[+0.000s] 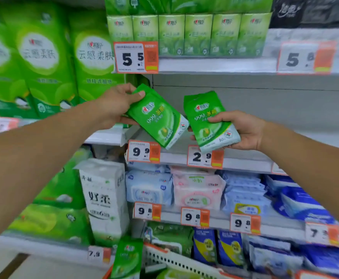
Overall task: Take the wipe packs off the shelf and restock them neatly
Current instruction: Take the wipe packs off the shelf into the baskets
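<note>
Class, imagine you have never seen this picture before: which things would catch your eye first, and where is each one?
First, two green wipe packs held up mid-frame before a bare grey shelf: the left hand grips the tilted left pack, the right hand holds the right pack, which stands more upright. Next, the orange-edged price tags along the shelf edges, with big black numbers. Then the tall green tissue packs at the far left.

Two bare forearms enter from the lower left and lower right of the frame. The left hand (116, 106) and right hand (243, 130) wear no gloves, rings or watch.
</note>
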Demonstrator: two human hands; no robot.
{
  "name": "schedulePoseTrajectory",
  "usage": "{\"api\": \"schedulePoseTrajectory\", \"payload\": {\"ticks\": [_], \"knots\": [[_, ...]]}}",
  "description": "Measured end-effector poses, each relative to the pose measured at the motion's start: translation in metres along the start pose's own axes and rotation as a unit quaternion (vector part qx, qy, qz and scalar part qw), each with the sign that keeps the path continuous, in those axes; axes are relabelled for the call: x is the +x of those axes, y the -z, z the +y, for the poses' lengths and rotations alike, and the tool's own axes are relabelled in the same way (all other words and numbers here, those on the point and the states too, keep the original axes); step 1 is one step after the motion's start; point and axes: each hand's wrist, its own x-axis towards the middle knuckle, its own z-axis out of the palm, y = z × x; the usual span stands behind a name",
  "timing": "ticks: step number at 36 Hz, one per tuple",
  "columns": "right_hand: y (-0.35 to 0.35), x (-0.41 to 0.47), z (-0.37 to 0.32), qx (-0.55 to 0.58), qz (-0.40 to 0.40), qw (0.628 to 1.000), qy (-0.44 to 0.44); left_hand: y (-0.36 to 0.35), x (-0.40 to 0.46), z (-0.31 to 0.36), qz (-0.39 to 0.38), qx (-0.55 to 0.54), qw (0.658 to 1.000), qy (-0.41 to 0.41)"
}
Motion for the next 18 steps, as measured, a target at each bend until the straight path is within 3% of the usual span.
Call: {"api": "schedulePoseTrajectory", "payload": {"ticks": [6,10,13,15,18], "knots": [[-0.028,-0.030,0.038,-0.122,-0.022,0.992,0.000,0.017,-0.071,-0.018,-0.084,0.122,0.989,0.025],[-0.050,-0.041,0.092,-0.255,-0.108,0.960,-0.048,0.003,-0.120,-0.070,-0.240,0.258,0.932,0.082],[-0.062,-0.039,0.146,-0.332,-0.146,0.926,-0.099,-0.008,-0.143,-0.123,-0.309,0.306,0.891,0.133],[-0.071,-0.036,0.186,-0.400,-0.172,0.888,-0.150,-0.015,-0.159,-0.157,-0.338,0.321,0.868,0.172],[-0.076,-0.035,0.241,-0.569,-0.221,0.775,-0.162,-0.031,-0.187,-0.208,-0.385,0.313,0.838,0.228]]}}
